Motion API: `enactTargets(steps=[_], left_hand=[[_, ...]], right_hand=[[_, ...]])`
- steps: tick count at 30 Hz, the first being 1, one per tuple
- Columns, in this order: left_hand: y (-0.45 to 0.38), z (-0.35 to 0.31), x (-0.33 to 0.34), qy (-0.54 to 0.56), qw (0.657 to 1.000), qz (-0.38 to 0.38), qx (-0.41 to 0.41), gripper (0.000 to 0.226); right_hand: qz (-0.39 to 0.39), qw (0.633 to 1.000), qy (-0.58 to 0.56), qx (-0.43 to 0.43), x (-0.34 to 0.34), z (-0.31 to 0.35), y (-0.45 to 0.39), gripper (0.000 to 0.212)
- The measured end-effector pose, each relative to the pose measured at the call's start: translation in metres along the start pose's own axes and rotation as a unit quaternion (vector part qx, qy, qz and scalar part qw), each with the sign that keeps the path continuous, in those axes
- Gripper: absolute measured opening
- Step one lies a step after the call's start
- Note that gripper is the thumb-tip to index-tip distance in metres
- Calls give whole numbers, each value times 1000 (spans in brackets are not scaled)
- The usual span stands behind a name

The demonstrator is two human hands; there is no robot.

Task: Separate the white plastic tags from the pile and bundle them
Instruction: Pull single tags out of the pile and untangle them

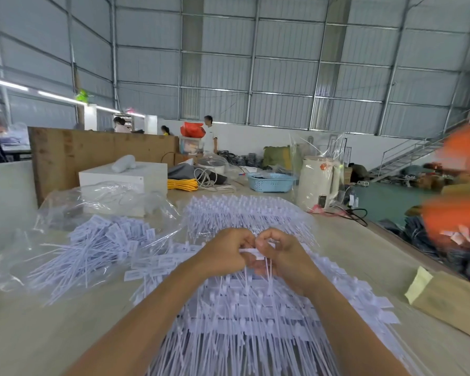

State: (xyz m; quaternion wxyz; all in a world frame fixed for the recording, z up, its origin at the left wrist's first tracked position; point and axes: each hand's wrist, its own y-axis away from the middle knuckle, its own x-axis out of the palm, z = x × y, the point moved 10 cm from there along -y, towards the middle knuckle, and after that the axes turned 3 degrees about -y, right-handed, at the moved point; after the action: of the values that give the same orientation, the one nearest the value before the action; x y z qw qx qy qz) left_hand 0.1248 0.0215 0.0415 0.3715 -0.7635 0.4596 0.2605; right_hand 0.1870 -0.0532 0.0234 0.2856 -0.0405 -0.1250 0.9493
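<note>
Both hands — left hand [225, 252], right hand [280, 253] — pinched closed on a few white tags [251, 252], seemingly, above the pile [242, 316].

A long table [337, 256] runs away from the viewer. A big pile of tags [242, 316] lies on it at the middle, under both hands. The left hand [225, 253] and right hand [285, 253] meet above the pile. Left of them, loose tags [106, 240] lie on a plastic bag [106, 196]. Behind that sits a box [125, 175]. Farther back right stand a basket [272, 181] and a kettle [316, 183].
</note>
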Motion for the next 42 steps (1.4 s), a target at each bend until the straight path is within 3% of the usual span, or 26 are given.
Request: enactTargets(steps=[4,8,9,15,20,27,31,34,36,38,40,42], left_hand=[[2,-4,-8,19,999,-30,22,46],[1,9,-11,-87,996,-10,-25,20],[1,13,-9,-84,996,0,-33,24],[0,18,-6,49,997,-8,-61,27],[-1,23,-5,176,978,-25,-114,31],[-1,25,-4,231,964,-35,-131,28],[-3,21,-4,202,971,-32,-126,47],[-1,17,-2,193,975,-8,-110,36],[0,17,0,180,978,4,-102,36],[-1,21,0,152,983,-5,-99,40],[-2,21,3,109,990,-1,-88,39],[-2,22,7,78,993,16,-83,37]], right_hand=[[-1,999,51,-3,-5,-5,-2,10],[-33,996,65,-45,-16,2,-5,8],[-32,996,64,-50,-17,3,-6,10],[-21,993,102,-52,-12,2,-6,17],[-48,988,117,-86,-13,14,-4,22],[-90,951,245,-168,-10,32,4,19],[-98,959,215,-158,-12,33,4,29],[-187,934,264,-155,-39,39,8,23],[-301,928,184,-118,-87,40,17,14],[-360,927,-9,-106,-122,36,27,10],[-327,920,-192,-102,-122,33,24,12],[-260,927,-259,-73,-101,30,15,14]])
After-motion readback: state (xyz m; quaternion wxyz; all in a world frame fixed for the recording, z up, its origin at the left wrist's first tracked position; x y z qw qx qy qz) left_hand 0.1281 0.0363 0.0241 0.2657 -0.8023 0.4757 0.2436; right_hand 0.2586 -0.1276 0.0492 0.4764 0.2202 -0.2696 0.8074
